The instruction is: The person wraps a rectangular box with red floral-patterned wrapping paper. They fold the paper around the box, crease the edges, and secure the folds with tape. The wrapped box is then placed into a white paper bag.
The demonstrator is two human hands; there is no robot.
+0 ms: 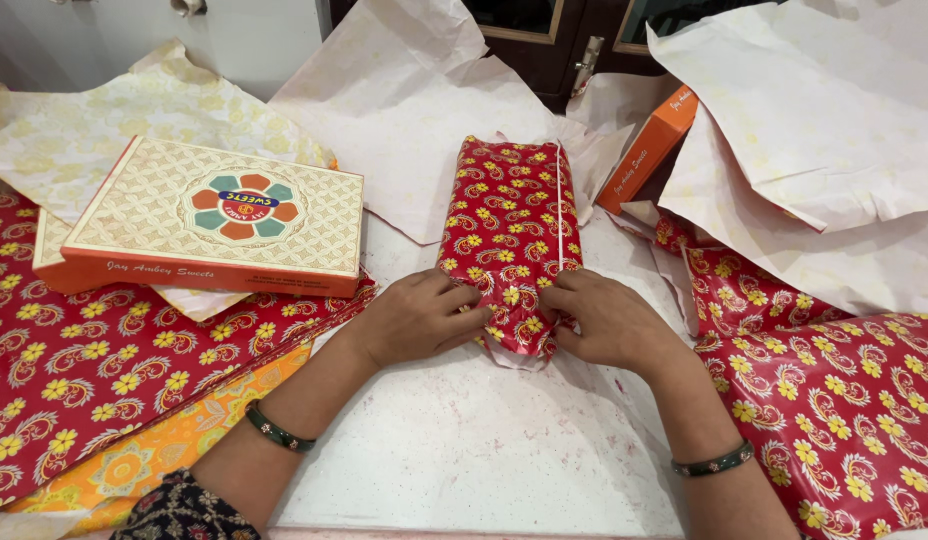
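Observation:
A box wrapped in red paper with yellow flowers (509, 215) lies lengthwise in the middle of a white speckled table (464, 450). My left hand (419, 315) and my right hand (604, 320) press on the folded paper flaps at the box's near end, fingers pinching the folds from either side. Both wrists wear a dark green bangle.
A cream and orange patterned sweet box (219, 215) rests on another at the left, on red floral paper (84, 370) and an orange sheet (154, 455). An orange box (649, 148) leans at the back right. White sheets (814, 120) and more red paper (844, 400) lie at the right.

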